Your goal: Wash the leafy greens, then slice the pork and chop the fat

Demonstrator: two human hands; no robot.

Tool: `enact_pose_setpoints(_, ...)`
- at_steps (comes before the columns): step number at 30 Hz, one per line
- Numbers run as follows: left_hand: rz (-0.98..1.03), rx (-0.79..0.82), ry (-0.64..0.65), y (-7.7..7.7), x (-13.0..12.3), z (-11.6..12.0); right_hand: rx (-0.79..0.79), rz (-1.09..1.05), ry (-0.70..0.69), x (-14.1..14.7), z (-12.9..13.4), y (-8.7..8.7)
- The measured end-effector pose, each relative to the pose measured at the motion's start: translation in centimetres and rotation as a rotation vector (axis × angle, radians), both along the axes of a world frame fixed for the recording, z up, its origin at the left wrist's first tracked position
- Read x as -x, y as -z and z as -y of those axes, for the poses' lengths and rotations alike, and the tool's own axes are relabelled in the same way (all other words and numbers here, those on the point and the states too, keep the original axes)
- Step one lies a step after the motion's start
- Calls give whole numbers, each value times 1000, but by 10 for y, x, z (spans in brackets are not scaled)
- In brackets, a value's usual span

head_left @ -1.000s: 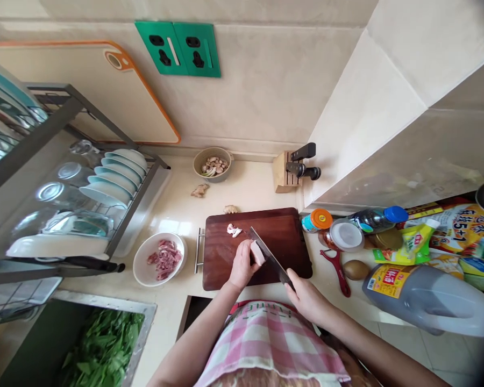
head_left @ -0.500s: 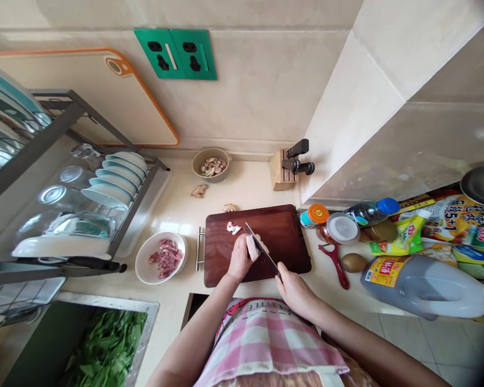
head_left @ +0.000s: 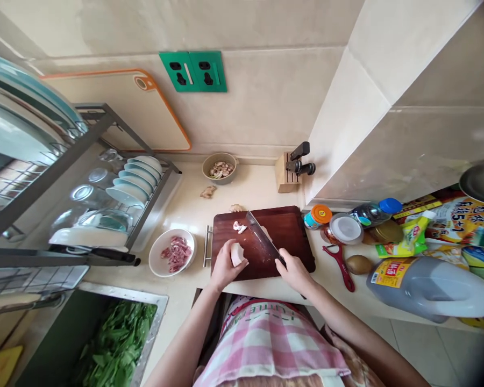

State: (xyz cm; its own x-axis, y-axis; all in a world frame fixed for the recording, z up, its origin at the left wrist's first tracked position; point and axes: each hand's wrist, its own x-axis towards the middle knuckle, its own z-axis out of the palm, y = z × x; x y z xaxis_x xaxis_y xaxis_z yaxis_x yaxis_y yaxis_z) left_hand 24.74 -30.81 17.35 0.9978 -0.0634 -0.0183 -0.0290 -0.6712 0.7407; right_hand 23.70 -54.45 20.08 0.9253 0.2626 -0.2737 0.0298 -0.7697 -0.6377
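My left hand (head_left: pixel 225 267) is closed around a pale whitish-pink chunk of meat (head_left: pixel 237 255) above the left half of the dark red-brown cutting board (head_left: pixel 298 236). The handle of a kitchen knife (head_left: pixel 262 236) is in my right hand (head_left: pixel 293 270). Its broad blade slants up and left over the board, apart from the chunk. Partly hidden behind the blade lies another pale pink piece (head_left: pixel 267 233). Small whitish scraps (head_left: pixel 239 227) rest near the board's back left.
Left of the board stands a white bowl (head_left: pixel 153 258) of sliced pink meat. Behind are a colander (head_left: pixel 232 174) of sliced mushrooms, ginger (head_left: pixel 207 191) and a knife block (head_left: pixel 283 174). Jars, a red peeler (head_left: pixel 342 269) and a large jug (head_left: pixel 427 285) line the right. Leafy greens (head_left: pixel 119 344) fill the sink.
My left hand has moved left with the chunk, away from the blade. The knife now lies lower and flatter over the board, with a piece behind it. The view has shifted slightly.
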Motion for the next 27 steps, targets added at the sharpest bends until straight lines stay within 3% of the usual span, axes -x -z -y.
enact_pose_setpoints(5,122,-124,49,0,-6,-47,27,135,24,13,23,-10)
enact_pose_setpoints(8,162,-166,29,-11,-16,-47,10,139,10,28,39,-14)
enact_pose_setpoints(10,180,-177,76,-18,-28,-29,-12,121,79,41,48,-12)
enact_pose_setpoints(13,183,-191,386,-21,-52,16,-68,38,307,58,58,-5)
enact_pose_setpoints(16,207,-242,638,-13,-75,57,-174,-90,490,71,63,4)
enact_pose_setpoints(18,202,-297,686,-6,-82,73,-254,-174,539,76,64,9)
enact_pose_setpoints(20,186,-367,620,1,-79,80,-300,-212,544,79,63,12)
enact_pose_setpoints(24,183,-434,264,11,-57,82,-202,-85,456,74,57,8)
enact_pose_setpoints(25,206,-424,216,13,-53,82,-157,-43,421,71,55,5)
enact_pose_setpoints(27,277,-384,238,16,-49,83,-73,19,336,63,53,-2)
